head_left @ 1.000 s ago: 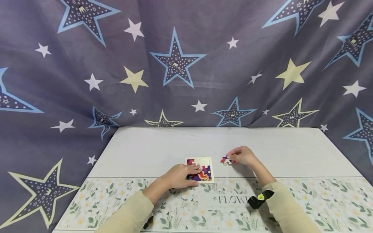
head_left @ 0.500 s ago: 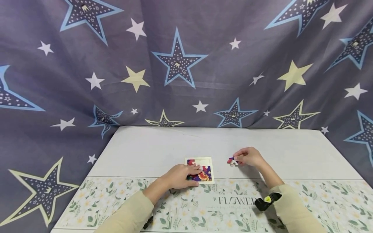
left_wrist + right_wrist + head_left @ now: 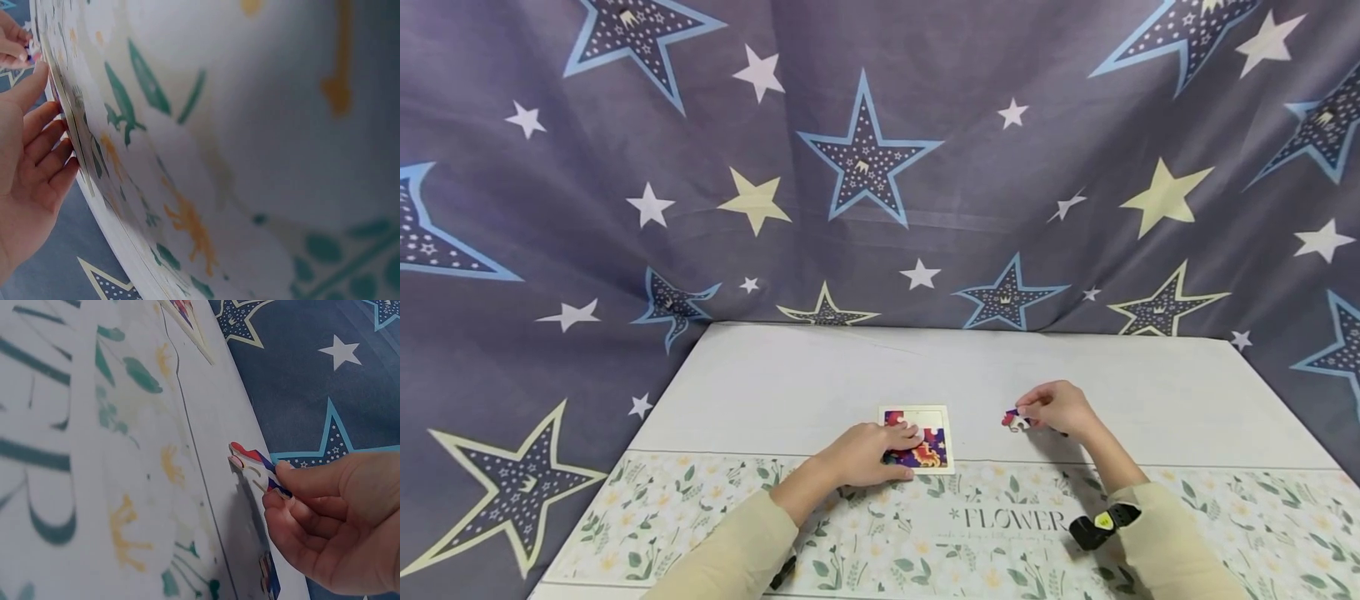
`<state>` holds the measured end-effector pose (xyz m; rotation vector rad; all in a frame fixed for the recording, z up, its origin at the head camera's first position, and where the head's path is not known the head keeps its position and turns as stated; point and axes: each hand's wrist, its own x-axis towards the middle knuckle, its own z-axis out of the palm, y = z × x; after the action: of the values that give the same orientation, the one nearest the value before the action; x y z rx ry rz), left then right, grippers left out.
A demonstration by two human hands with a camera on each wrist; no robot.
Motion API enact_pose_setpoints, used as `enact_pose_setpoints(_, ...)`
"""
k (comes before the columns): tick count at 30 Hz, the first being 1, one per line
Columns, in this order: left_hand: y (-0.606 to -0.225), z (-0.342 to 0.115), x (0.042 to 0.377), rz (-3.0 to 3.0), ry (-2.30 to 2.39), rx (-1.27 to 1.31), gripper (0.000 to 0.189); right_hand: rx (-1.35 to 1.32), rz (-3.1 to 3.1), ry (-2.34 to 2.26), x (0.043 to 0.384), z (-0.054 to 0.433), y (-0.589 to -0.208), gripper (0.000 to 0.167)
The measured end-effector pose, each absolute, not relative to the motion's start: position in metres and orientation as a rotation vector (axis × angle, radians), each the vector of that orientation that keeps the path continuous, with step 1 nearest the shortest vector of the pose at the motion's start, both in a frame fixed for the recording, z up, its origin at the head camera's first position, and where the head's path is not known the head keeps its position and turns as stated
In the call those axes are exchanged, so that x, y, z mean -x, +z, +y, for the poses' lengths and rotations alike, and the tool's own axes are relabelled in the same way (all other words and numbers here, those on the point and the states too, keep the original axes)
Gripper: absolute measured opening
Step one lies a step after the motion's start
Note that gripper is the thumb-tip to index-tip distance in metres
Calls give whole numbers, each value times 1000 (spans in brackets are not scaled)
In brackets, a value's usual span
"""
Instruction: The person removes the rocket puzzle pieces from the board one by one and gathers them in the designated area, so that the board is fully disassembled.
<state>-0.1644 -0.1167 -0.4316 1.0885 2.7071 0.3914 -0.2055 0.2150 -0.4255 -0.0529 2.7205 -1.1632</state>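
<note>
My right hand point(image 3: 1062, 408) pinches a jigsaw puzzle piece point(image 3: 1017, 420), red, purple and white, between thumb and fingers, to the right of the puzzle tray. In the right wrist view the held piece point(image 3: 253, 467) tilts over the white cloth, its shadow beneath. My left hand point(image 3: 868, 452) lies across the left side of the square puzzle tray point(image 3: 951, 450), fingers extended over the picture and thumb at the near edge. Red and purple pieces fill much of the tray; its upper right part shows bare pale backing. The left hand hides part of the picture.
Another dark puzzle piece point(image 3: 269, 576) lies on the table below my right hand. The table cover is white point(image 3: 820, 367) at the back and flower-printed point(image 3: 985, 567) in front. A grey star-patterned curtain point(image 3: 970, 217) hangs behind the table.
My right hand has moved to the right with the puzzle piece, away from the tray. The left hand stays on the tray; the head view has shifted slightly.
</note>
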Motion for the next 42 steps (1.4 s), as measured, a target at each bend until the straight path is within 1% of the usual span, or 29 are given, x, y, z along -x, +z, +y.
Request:
enact_pose_setpoints(10,-431,-116,164,2713,392,-1083,55,1,2786,-1096,204,222,-428,13)
enact_pose_setpoints(23,-429,-116,162,2703,386,-1069,56,142,2883,-1020,205,224,-431,10)
enact_pose_setpoints(27,-428,-116,162,2700,388,-1068,56,128,2886,-1013,206,223,-432,8)
enact_pose_setpoints(42,-429,-116,161,2715,384,-1084,55,100,2889,-1029,205,221,-428,10)
